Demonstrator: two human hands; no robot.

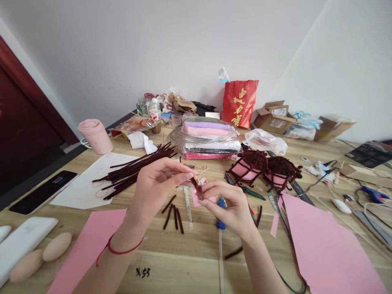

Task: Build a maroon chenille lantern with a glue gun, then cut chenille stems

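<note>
My left hand [157, 183] and my right hand [229, 206] meet over the middle of the wooden table [196, 253]. Between their fingertips they pinch a short dark-red pipe cleaner piece [196, 187]. A red string circles my left wrist. Three short dark-red pieces [174, 214] lie on the table below my hands. A bundle of long dark-red pipe cleaners [134, 169] lies to the left on white paper. Two pink lantern shapes trimmed in dark-red fuzz [263, 169] stand to the right. A blue-handled tool [220, 224] lies under my right hand.
Pink paper sheets [324, 249] lie right and lower left. A phone [43, 192], a white case and two beige ovals [39, 255] sit at the left. Bagged colored sheets [208, 139], a red bag [240, 102], boxes, pliers and cables crowd the back and right.
</note>
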